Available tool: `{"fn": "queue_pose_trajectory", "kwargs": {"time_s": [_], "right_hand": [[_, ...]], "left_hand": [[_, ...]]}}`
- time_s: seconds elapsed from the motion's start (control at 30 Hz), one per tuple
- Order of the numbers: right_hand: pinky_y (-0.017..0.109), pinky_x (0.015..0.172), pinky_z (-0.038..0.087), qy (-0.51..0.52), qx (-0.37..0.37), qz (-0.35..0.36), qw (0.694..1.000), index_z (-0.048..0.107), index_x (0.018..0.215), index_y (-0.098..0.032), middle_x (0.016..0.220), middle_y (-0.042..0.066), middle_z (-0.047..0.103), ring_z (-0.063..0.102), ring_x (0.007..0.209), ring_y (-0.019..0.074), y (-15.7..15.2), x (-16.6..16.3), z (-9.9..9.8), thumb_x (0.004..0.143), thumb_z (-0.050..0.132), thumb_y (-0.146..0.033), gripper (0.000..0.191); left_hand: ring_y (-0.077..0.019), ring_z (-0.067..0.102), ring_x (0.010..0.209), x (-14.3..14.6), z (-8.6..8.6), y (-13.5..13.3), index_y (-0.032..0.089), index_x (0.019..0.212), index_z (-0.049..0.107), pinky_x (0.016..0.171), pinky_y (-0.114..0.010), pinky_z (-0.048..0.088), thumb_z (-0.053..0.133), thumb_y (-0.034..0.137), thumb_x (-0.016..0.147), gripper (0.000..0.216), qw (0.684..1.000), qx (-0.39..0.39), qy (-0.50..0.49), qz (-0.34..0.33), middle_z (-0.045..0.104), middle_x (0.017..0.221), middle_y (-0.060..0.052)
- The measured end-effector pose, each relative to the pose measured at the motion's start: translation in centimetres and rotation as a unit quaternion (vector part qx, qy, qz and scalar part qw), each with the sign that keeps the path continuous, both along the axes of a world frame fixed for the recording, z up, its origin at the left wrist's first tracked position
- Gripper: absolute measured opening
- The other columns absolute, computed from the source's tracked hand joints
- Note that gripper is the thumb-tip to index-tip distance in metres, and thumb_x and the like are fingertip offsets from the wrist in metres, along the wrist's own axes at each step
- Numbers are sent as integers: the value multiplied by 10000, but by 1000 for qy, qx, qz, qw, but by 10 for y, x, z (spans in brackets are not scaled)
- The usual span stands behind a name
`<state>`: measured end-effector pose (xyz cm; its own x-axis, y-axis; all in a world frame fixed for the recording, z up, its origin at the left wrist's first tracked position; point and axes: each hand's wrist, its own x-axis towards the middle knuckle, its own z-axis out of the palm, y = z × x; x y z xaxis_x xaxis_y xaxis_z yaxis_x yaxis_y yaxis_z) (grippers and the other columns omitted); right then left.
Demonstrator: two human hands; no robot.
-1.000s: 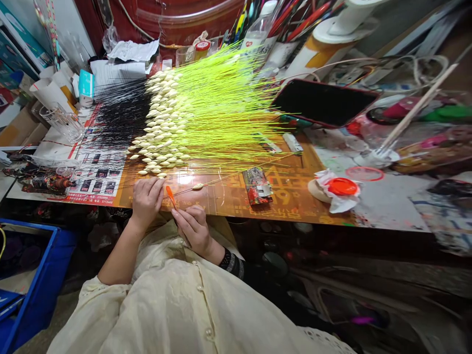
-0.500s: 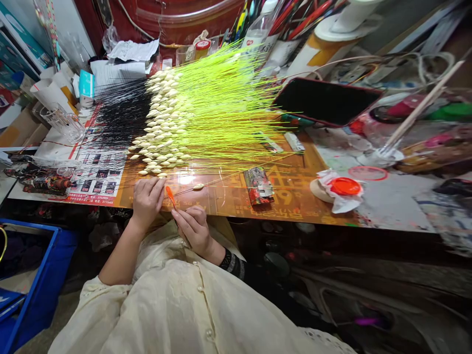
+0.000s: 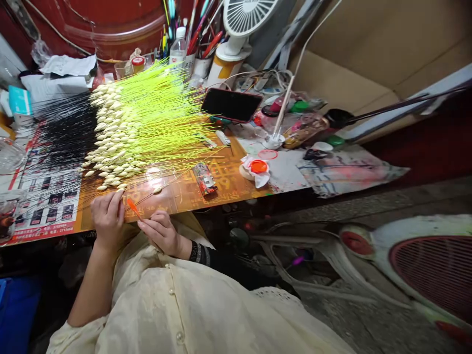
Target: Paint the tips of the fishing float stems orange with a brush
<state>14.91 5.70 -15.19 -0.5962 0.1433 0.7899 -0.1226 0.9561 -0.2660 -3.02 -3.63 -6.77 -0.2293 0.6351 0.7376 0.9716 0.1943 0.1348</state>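
Observation:
Dozens of fishing floats (image 3: pixel 110 132) lie side by side, with cream bodies, black stems on the left and yellow-green tips on the right. At the table's front edge my left hand (image 3: pixel 107 214) is closed, its fingers pinching what looks like the thin stem of a single float (image 3: pixel 157 190). That float's body sits apart from the pile, right of the hand. My right hand (image 3: pixel 162 233) grips a slim paintbrush (image 3: pixel 133 207) with an orange-coated head. The brush head is close to my left fingertips and beside the stem; whether it touches is unclear.
An open pot of orange paint (image 3: pixel 258 166) stands wrapped in white tissue. A paint-stained small box (image 3: pixel 205 179) lies on the table (image 3: pixel 177 200). Behind are a phone (image 3: pixel 232 104), a water bottle (image 3: pixel 178 46) and a white fan (image 3: pixel 250 14). Stained cloth (image 3: pixel 342 169) covers the right corner.
The camera has turned right, so everything appears shifted left and the fan and floor at right show. The hands keep nearly the same pose, brush beside the left fingertips.

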Motion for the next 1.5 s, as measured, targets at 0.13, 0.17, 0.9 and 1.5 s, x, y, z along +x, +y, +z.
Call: {"fn": "queue_pose_trajectory", "kwargs": {"time_s": [0.13, 0.17, 0.9, 1.5], "right_hand": [[422, 986, 520, 22, -8, 5, 1000, 642, 1315, -242, 1185, 59, 726, 582, 1021, 179, 1, 0, -4, 972, 544, -183, 362], [424, 984, 521, 32, -11, 9, 999, 644, 1312, -236, 1184, 62, 727, 583, 1020, 179, 1, 0, -4, 972, 538, -173, 362], [431, 905, 552, 82, -45, 64, 994, 411, 1537, -165, 1115, 119, 737, 611, 1002, 218, 0, 18, 23, 950, 519, -85, 602], [432, 862, 586, 79, -35, 79, 993, 396, 1553, -194, 1081, 116, 721, 626, 924, 221, 0, 22, 24, 917, 550, -70, 666]], "left_hand": [[-241, 640, 996, 2, 1, 1, 222, 1283, 670, 950, -411, 422, 570, 213, 958, 340, 1000, 3, 12, -1, 729, 1118, -115], [-241, 640, 998, 3, 2, 1, 222, 1285, 669, 950, -411, 423, 570, 212, 958, 341, 1000, 1, 10, -1, 728, 1121, -114], [-236, 628, 1013, 19, -1, -5, 223, 1269, 681, 950, -409, 418, 484, 228, 996, 337, 998, -55, 4, 34, 716, 1122, -116], [-180, 617, 983, 21, -3, -8, 185, 1243, 667, 959, -331, 416, 472, 207, 1018, 299, 996, -42, 66, 33, 726, 1097, -80]]}}
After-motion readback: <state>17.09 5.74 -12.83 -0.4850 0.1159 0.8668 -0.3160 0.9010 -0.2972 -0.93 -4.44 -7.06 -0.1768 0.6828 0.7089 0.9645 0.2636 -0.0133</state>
